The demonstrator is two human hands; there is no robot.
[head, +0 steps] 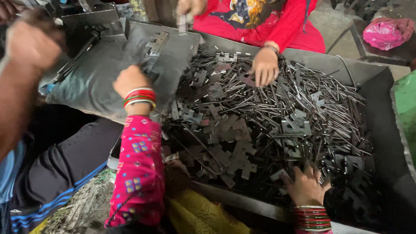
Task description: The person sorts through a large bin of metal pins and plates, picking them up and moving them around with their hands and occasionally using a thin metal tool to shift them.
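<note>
A big metal tray (pixel 381 82) holds a heap of grey hinge leaves (pixel 236 149) and thin steel pins (pixel 303 93). My right hand (pixel 305 187), with red and green bangles at the wrist, rests on the near side of the heap. Its fingers are spread over the leaves. My left hand (pixel 130 80), in a pink patterned sleeve with bangles, is curled against a dark grey pad (pixel 93 73) left of the tray. What its fingers enclose is hidden. One hinge leaf (pixel 157 42) lies on the pad's far end.
A person in red sits across the tray, one hand (pixel 265 66) in the pins, the other (pixel 190 8) raised with a metal piece. At left is another person's blurred forearm (pixel 26 52). A pink bag (pixel 387 32) lies far right.
</note>
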